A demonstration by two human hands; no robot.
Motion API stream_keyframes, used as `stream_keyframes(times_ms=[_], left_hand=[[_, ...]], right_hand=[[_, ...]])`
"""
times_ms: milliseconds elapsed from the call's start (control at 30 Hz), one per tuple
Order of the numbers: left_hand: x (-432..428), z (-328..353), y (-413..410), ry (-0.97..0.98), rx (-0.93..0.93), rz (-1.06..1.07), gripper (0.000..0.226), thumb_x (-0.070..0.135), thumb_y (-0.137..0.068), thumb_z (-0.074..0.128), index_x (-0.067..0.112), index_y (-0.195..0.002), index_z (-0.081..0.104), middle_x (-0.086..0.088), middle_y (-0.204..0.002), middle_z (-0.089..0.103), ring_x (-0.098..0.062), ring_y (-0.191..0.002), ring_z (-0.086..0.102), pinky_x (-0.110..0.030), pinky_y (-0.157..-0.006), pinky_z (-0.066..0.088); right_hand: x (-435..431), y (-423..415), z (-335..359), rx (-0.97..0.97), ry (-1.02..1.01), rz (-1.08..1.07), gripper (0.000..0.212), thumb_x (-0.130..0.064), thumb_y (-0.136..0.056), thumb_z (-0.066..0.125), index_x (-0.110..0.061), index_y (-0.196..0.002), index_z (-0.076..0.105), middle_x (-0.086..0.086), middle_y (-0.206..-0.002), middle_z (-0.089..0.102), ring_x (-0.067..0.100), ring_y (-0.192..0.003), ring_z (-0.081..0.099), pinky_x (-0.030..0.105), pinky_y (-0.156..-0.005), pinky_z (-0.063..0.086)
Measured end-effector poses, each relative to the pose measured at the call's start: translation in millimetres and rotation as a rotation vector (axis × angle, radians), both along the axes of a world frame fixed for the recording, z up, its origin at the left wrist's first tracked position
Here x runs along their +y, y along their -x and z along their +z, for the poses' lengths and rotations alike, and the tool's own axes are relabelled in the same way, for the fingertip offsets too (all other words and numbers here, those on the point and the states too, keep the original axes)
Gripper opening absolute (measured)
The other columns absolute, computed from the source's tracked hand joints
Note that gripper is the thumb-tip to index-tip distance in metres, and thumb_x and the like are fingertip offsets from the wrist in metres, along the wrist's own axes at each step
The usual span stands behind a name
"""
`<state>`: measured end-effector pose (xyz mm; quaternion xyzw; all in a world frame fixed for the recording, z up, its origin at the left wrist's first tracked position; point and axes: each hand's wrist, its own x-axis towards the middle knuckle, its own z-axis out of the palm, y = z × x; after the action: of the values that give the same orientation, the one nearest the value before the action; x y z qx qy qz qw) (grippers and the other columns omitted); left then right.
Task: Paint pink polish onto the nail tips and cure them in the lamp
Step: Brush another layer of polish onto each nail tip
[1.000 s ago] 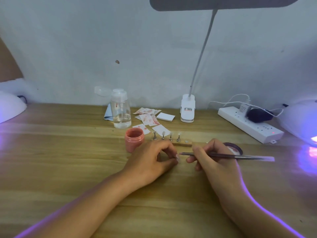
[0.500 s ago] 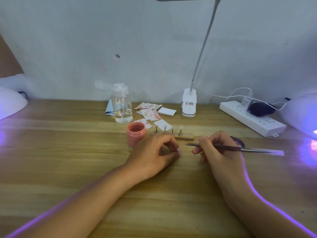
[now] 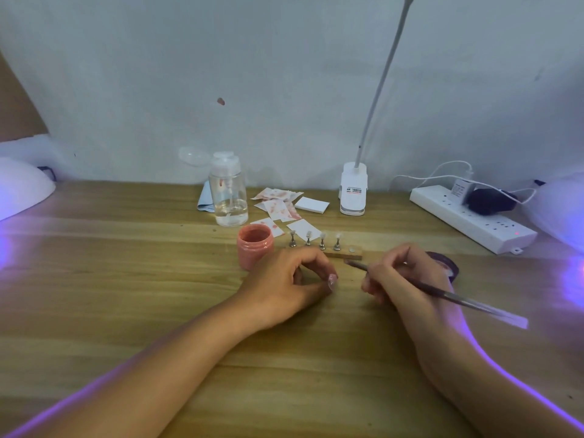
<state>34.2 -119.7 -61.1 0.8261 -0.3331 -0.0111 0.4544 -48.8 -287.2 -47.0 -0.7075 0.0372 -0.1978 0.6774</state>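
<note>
My left hand (image 3: 284, 279) rests on the wooden table and pinches a small pink-tinted nail tip (image 3: 331, 278) between thumb and forefinger. My right hand (image 3: 401, 279) grips a thin brush (image 3: 442, 294); its tip points left, just right of and above the nail tip, without touching it. An open jar of pink polish (image 3: 255, 248) stands just behind my left hand. Beside it a wooden strip (image 3: 344, 256) carries several small metal stands with clear nail tips (image 3: 322, 240). Glowing curing lamps sit at the far left (image 3: 22, 184) and far right (image 3: 556, 210).
A clear pump bottle (image 3: 227, 194), stained paper wipes (image 3: 281, 207) and a clip-on desk lamp (image 3: 353, 194) stand by the wall. A white power strip (image 3: 471, 219) lies at the back right. A dark lid (image 3: 447, 265) lies behind my right hand.
The brush tip has drawn back from the nail tip, up and to the right, and its handle now slopes down to the right. My left hand has stayed put.
</note>
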Motion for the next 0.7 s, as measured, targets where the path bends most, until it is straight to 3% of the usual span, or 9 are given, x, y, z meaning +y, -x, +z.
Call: stream_keyframes(times_ms=[100,300,533,700], left_hand=[[0.2,-0.5,0.2,-0.003,-0.008,0.011,0.012,0.019,-0.085,0.075,0.029,-0.082,0.070,0.020,-0.088,0.072,-0.001,-0.046,0.038,-0.012,-0.047,0.028],[0.2,0.2,0.7,-0.006,-0.021,0.014,0.013,0.019,-0.084,0.075,0.031,-0.082,0.068,0.020,-0.086,0.071,-0.002,-0.046,0.038,-0.015,-0.047,0.028],[0.6,-2.0,-0.9,0.001,-0.036,0.021,0.018,0.021,-0.084,0.075,0.034,-0.076,0.066,0.028,-0.080,0.068,-0.001,-0.045,0.040,-0.011,-0.046,0.027],[0.2,-2.9,-1.2,-0.008,-0.058,0.026,0.015,0.021,-0.085,0.075,0.032,-0.079,0.067,0.034,-0.065,0.061,0.002,-0.043,0.041,-0.008,-0.044,0.026]], right_hand=[[2.2,0.5,0.0,0.015,0.076,0.010,0.020,0.001,-0.082,0.061,-0.011,-0.070,0.051,0.008,-0.058,0.066,0.010,-0.052,0.055,0.033,-0.062,0.043],[5.4,5.2,1.4,0.037,0.206,0.041,0.010,-0.004,-0.082,0.064,-0.006,-0.078,0.055,0.007,-0.065,0.070,0.014,-0.062,0.063,0.042,-0.068,0.048],[6.6,6.2,2.2,0.025,0.219,0.020,0.011,-0.009,-0.078,0.064,-0.010,-0.079,0.054,0.017,-0.067,0.062,0.019,-0.062,0.053,0.036,-0.064,0.042],[6.9,6.1,3.6,-0.023,0.229,0.103,0.015,-0.002,-0.079,0.066,-0.009,-0.083,0.053,0.008,-0.066,0.058,0.014,-0.060,0.050,0.030,-0.060,0.040]])
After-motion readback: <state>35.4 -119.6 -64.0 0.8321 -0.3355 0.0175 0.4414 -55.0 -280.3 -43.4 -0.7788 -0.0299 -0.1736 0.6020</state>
